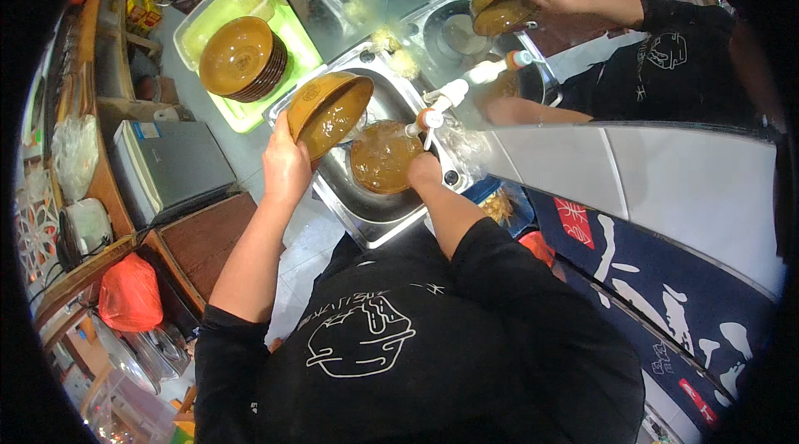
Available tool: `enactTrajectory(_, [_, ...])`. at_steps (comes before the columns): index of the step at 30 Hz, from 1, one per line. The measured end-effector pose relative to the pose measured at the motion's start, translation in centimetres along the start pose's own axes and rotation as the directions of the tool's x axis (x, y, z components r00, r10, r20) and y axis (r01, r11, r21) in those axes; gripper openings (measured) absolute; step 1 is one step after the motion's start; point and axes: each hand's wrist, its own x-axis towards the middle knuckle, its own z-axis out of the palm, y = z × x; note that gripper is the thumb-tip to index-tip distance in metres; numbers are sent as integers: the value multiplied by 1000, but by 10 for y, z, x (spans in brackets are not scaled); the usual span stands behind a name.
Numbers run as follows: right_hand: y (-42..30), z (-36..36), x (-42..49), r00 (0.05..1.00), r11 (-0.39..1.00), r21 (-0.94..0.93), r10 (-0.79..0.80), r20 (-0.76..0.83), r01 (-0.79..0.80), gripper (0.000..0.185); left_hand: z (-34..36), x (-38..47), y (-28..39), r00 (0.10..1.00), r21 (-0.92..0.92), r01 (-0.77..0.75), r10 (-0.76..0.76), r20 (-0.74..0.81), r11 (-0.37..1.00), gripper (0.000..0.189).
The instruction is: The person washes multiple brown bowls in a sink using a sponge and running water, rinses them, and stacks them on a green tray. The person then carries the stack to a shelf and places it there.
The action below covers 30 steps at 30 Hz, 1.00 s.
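Observation:
My left hand point(288, 163) grips a glossy brown bowl point(334, 116) by its rim and side, tilted above the left part of the stainless steel sink point(340, 200). Inside the sink, a second brown bowl point(384, 163) sits under the white tap point(446, 97) with rippling water in it. My right hand point(426, 170) is closed at that bowl's right edge, just below the tap's lever; its fingertips are hidden. Beyond the sink's left side, a stack of brown bowls point(240, 57) stands in a lime-green plastic tub point(240, 116).
Yellowish scrubbing pads point(399, 57) lie on the sink's back corner. A mirror-like panel point(599, 82) rises along the right, reflecting my arms and the bowls. A grey box-shaped appliance point(181, 163) and a brown board point(209, 241) are at left. A dark blue banner point(637, 275) bears writing.

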Motion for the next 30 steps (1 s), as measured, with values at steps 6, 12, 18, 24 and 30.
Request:
enactTrajectory(6, [-13,-57,-28,967,888,385,213,142,-252,19,-22,16,1,998,99,-58,59,-3,993,65])
enactTrajectory(12, [-2,-45,-23,899,576,691,244,364,-437,18,-38,37,-14,977,152,-169,185,-102,974,70])
enactTrajectory(18, [1,-45,-23,910,501,766,124,396,-402,23,-75,68,-34,972,70,14,3,-237,997,57])
enactTrajectory(24, [-8,-82,-58,975,985,148,-59,-215,93,47,-88,101,-94,925,-67,58,-79,-371,996,41])
enactTrajectory(30, [-23,-96,-69,856,953,-89,-299,-422,289,51,-96,127,-135,857,-422,378,-484,-179,824,41])
